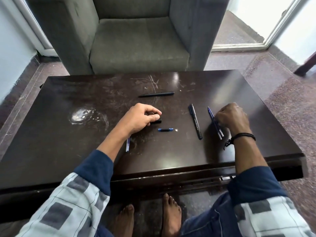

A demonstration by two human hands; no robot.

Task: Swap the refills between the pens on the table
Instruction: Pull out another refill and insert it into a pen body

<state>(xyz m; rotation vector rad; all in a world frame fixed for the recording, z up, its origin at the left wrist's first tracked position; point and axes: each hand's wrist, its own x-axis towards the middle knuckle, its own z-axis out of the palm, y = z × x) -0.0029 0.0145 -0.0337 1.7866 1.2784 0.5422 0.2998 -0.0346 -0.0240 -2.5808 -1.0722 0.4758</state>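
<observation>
**Pinch Just One Thin Piece**

The left hand [142,117] curls round a short black pen piece [156,121]. The right hand [232,118] pinches the blue pen parts [215,124] lying on the table [68,134]. It is best to lift one slowly and keep it straight. Another blue refill [127,145] waits by the left wrist.
</observation>
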